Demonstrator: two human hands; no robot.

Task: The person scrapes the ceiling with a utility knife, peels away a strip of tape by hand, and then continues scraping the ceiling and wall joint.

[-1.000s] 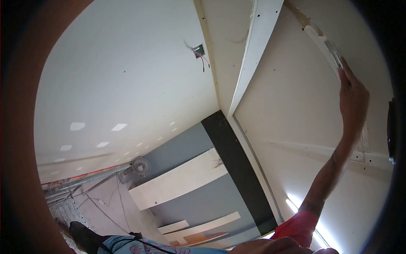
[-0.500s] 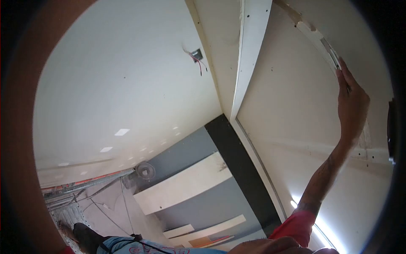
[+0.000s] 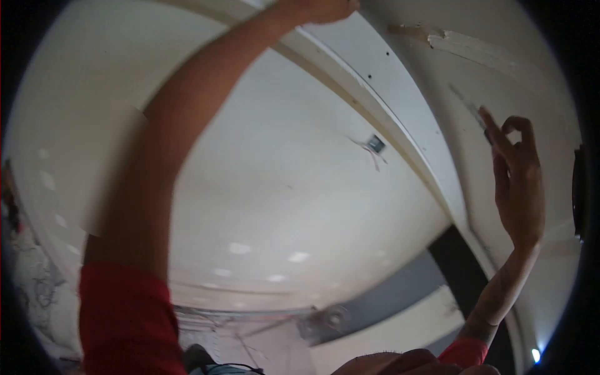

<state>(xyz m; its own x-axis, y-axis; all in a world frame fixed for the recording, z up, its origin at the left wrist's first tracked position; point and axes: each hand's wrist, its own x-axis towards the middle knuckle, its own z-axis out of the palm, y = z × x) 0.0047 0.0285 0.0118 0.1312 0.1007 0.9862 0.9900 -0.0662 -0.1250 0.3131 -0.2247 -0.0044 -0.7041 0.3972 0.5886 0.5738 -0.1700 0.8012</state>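
Observation:
My right hand [image 3: 520, 178] is raised at the right, its fingers closed round a thin, flat-bladed putty knife [image 3: 470, 107]. The blade points up and to the left, apart from the pale ceiling panel [image 3: 431, 78] as far as I can see. Above it runs a joint with a rough strip of whitish filler [image 3: 465, 47]. My left hand [image 3: 325, 9] is at the top edge, in front of a white boxed trim [image 3: 375, 59]. Its fingers look curled; the frame cuts off part of the hand, and whatever it may hold is hidden.
A wall box with loose wires [image 3: 376, 144] is set in the large white panel [image 3: 250, 169]. Low down are a fan [image 3: 335, 317], a grey wall section [image 3: 369, 312] and a black band [image 3: 461, 262]. A dark object [image 3: 579, 194] stands at the right edge.
My left arm has come up across the view, its hand at the top. My right hand has drawn the putty knife away from the filled joint and down. The view has turned.

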